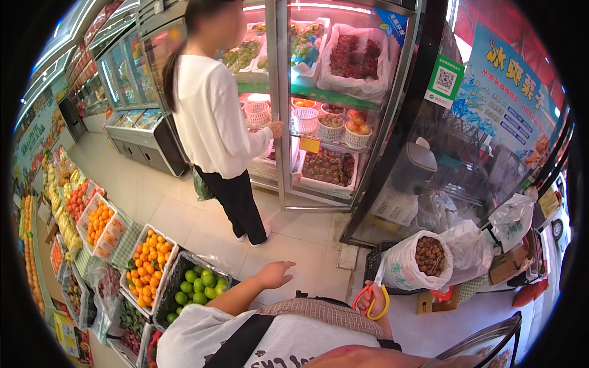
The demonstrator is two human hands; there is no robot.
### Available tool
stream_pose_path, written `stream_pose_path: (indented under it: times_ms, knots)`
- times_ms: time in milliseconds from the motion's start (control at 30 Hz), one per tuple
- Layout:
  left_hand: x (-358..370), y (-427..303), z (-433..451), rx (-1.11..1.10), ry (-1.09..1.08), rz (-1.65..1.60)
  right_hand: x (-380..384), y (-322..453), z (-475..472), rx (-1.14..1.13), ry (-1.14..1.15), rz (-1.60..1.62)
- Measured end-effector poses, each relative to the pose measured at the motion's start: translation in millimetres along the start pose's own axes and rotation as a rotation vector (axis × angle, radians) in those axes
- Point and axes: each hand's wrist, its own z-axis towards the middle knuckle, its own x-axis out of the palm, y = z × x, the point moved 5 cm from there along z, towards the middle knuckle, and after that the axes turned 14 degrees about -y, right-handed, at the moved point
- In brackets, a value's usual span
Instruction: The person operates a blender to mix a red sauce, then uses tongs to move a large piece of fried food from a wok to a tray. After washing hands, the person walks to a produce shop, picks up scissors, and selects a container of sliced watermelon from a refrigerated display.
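My left hand (274, 275) is held out over the tiled floor, fingers apart, with nothing in it. Close to that forearm lies a crate of green limes (199, 285), lined with dark plastic. My right hand (375, 301) grips a pair of scissors (385, 294) with one red-orange and one yellow handle loop. The short visible blade points away from me, near a white woven sack (401, 266). Round brown nuts (430, 256), probably walnuts, fill the sack's open top.
A person in a white top (207, 110) stands ahead, one hand at the glass-door fruit cooler (278, 106). Crates of orange citrus (148, 269) and other fruit line the left. A dark-framed glass panel (368, 202) and bagged goods (467, 248) stand on the right.
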Motion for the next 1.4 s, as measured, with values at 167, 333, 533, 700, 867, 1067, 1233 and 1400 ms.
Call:
stream_pose_path:
  times_ms: [167,333,533,700,867,1067,1233,1400]
  knots:
    - [-4,50,-13,-0.118,0.026,0.016,11,-7,68,0.057,-0.331,-0.114]
    - [12,86,-26,-0.313,0.109,0.008,27,3,133,0.242,-0.339,-0.006]
    - [-1,82,41,-0.535,0.033,0.134,25,24,241,0.213,-0.184,-0.117]
    - [-24,57,131,-0.598,-0.144,0.053,0,35,321,0.463,-0.493,0.192]
    - [-30,51,174,-0.656,-0.251,0.090,-55,47,375,0.592,-0.709,0.007]
    - [-9,47,191,-0.693,-0.128,0.112,-117,53,393,0.564,-0.815,-0.057]
    - [1,54,226,-0.617,-0.095,0.081,-209,85,416,0.251,-0.302,-1.582]
    - [-9,65,267,-0.486,-0.078,0.062,-288,109,385,0.359,-0.172,-2.229]
